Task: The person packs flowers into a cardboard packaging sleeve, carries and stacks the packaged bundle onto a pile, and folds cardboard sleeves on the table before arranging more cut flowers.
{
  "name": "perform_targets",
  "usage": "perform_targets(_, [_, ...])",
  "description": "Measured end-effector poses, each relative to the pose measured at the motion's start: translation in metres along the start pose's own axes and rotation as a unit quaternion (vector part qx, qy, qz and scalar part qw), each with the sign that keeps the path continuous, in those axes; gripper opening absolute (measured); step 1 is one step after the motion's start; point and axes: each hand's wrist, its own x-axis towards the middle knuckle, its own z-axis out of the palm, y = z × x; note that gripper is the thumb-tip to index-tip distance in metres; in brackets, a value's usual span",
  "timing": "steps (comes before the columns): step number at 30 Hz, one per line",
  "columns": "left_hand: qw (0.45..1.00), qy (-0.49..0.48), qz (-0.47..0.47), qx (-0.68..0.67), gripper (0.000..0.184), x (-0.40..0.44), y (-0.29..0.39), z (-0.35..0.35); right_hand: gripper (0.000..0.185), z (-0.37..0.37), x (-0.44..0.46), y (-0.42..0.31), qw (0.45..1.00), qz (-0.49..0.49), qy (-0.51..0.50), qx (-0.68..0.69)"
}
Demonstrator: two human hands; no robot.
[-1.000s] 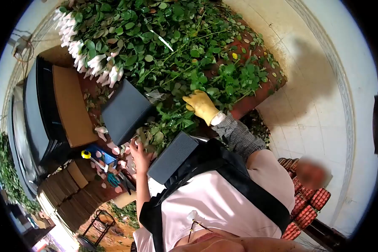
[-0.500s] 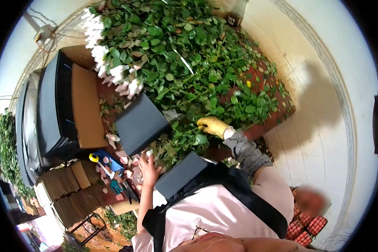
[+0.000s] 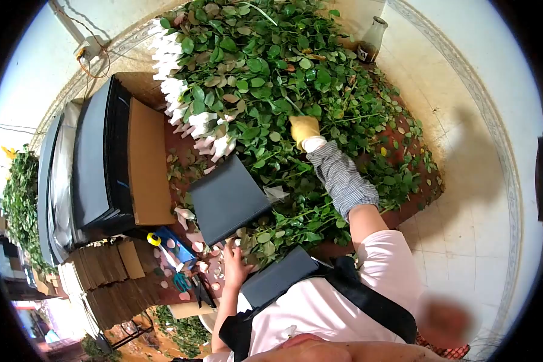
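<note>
My right hand (image 3: 304,131), in a yellow glove with a checked sleeve, reaches over the heap of leafy rose stems (image 3: 241,66). Its fingers are curled round the end of a pale rose stem (image 3: 294,107), though leaves partly hide the grip. My left hand (image 3: 235,265) is bare, with its fingers apart, beside the near edge of a dark grey block (image 3: 229,199). Pale petals lie close by its fingertips. A second dark grey block (image 3: 280,276) stands against my body. White-wrapped rose heads (image 3: 176,93) line the left side of the heap.
Large dark sheets and cardboard (image 3: 148,163) stand at left, above stacked brown cardboard (image 3: 111,271). A blue box (image 3: 178,244), teal-handled scissors (image 3: 181,282) and loose petals lie near my left hand. A glass bottle (image 3: 371,41) stands at the back by the wall.
My right hand has moved forward and left, deeper over the leaves, and closed on a stem. My left hand stays by the grey block. The whole view has shifted slightly.
</note>
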Motion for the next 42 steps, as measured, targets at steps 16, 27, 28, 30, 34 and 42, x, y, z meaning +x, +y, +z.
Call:
perform_targets(16, [1.000,0.016,0.005,0.024,0.064,0.001,0.006,-0.003,0.036,-0.041,0.007,-0.016,0.948,-0.199,0.149,0.198])
perform_targets(27, [0.999,0.049,-0.004,0.016,0.061,-0.002,0.009,0.000,0.012,-0.020,0.097,-0.061,0.983,-0.082,0.056,-0.157])
perform_targets(28, [0.999,0.045,0.000,0.024,0.062,-0.001,0.009,0.000,0.011,-0.022,0.090,-0.057,0.979,-0.112,0.060,-0.161])
perform_targets(30, [0.999,0.039,0.003,0.033,0.064,-0.001,0.007,-0.001,0.013,-0.027,0.078,-0.055,0.977,-0.134,0.072,-0.149])
perform_targets(34, [0.998,0.049,0.011,0.028,0.065,-0.001,0.007,0.001,0.018,-0.010,0.063,-0.037,0.976,-0.187,0.029,-0.110])
perform_targets(42, [0.998,0.046,0.017,0.033,0.062,-0.002,0.004,0.001,0.005,-0.031,-0.023,-0.029,0.925,-0.360,0.120,0.032])
